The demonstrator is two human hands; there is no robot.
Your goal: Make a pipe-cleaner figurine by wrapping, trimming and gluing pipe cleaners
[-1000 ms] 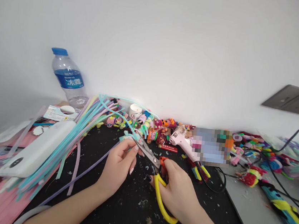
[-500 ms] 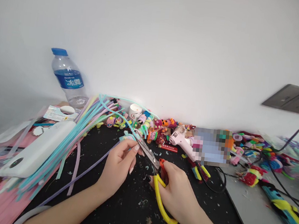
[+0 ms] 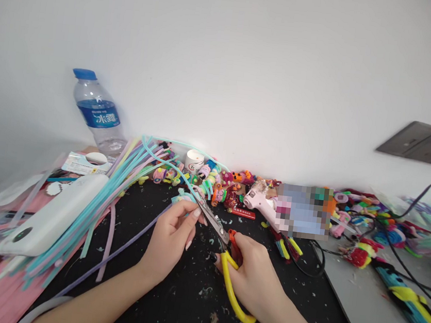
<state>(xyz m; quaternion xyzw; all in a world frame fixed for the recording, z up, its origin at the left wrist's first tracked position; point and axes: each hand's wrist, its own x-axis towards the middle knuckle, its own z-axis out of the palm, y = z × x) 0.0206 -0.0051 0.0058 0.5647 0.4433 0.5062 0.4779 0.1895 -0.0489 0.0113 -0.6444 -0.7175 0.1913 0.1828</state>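
My right hand grips scissors with yellow and orange-red handles, their blades pointing up and left. Close to the blade tips, my left hand has its thumb and fingers pinched together. A light blue pipe cleaner curves down from a pastel bundle to the blades beside those fingertips; the exact grip on it is hidden. Just behind the left fingers sits a small pale blue fuzzy piece, and I cannot tell whether they touch it. The blades look nearly closed.
Pastel pipe cleaners lie in a bundle at left beside a white phone. A water bottle leans by the wall. Behind my hands are fuzzy figures, a paper cup and a pink glue gun. Cables cross the right side.
The scissor blades have drawn slightly closer together near the light blue pipe cleaner. Both hands stay almost in place, and the view shifts very slightly.
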